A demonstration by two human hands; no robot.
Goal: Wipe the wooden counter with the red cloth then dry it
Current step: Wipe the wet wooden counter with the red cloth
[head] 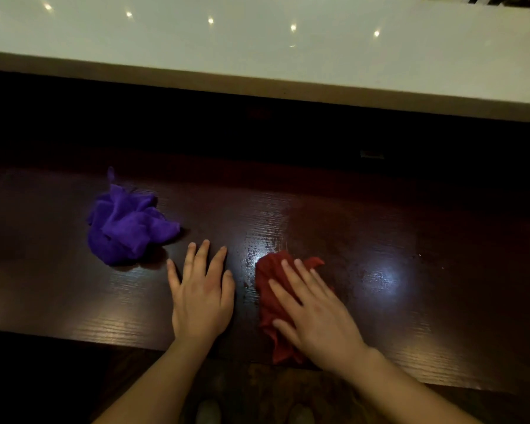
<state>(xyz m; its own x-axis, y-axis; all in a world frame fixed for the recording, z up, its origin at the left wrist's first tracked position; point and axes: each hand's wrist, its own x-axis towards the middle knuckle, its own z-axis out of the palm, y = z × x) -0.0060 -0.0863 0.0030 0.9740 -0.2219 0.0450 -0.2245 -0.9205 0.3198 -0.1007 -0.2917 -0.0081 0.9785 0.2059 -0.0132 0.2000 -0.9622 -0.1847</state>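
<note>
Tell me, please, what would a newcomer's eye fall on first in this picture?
Probably the crumpled purple cloth, bright on the dark wooden counter at left. Next, the right hand pressed flat on the red cloth near the front edge, with the left hand flat on bare wood between both cloths.

arms: both bare, no sleeves showing anywhere up to the bottom edge of frame
left hand (200, 296): no rings, no watch
right hand (315, 313): same, plain, short nails
</note>
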